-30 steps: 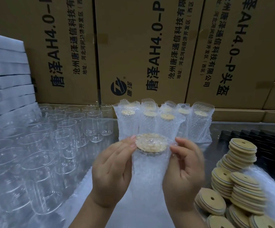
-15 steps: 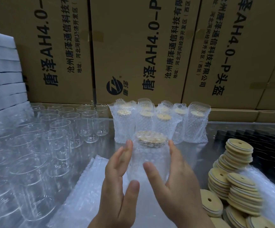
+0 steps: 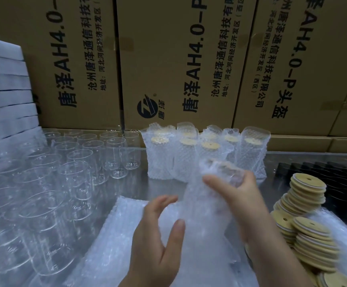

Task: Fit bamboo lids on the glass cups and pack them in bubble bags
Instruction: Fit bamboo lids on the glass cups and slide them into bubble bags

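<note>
- My right hand [image 3: 239, 197] grips the clear glass cup in its bubble bag [image 3: 214, 204] close to the top. The thumb lies on the near face and the other fingers curl round the far side.
- The round pale bamboo lid [image 3: 222, 167] shows blurred through the film just above that thumb, so this cup is lidded and bagged.
- My left hand [image 3: 158, 233] holds nothing. Its fingers are loose and spread, palm turned to the bag's lower left flank, just beside it. Blur keeps me from telling whether the fingertips touch the film.
- What the next move turns on: the bagged cup is off the shiny steel table [image 3: 168, 187] with its long axis tilted. The lid end points far and a little right, and the loose bag tail hangs near.
- The row of packed cups [image 3: 205, 158] stands upright on the table just beyond the lid end, in front of the brown cardboard boxes [image 3: 168, 59].
- I judge that joining that row means a push away from me while bringing the axis upright. The right hand is nearer the row and carries the cup.
- The bare clear glass cups [image 3: 75, 172] crowd the left side.
- The stacks of loose bamboo lids [image 3: 307, 204] sit to the right.
- The flat pile of empty bubble bags [image 3: 116, 235] lies near, below my left hand.
</note>
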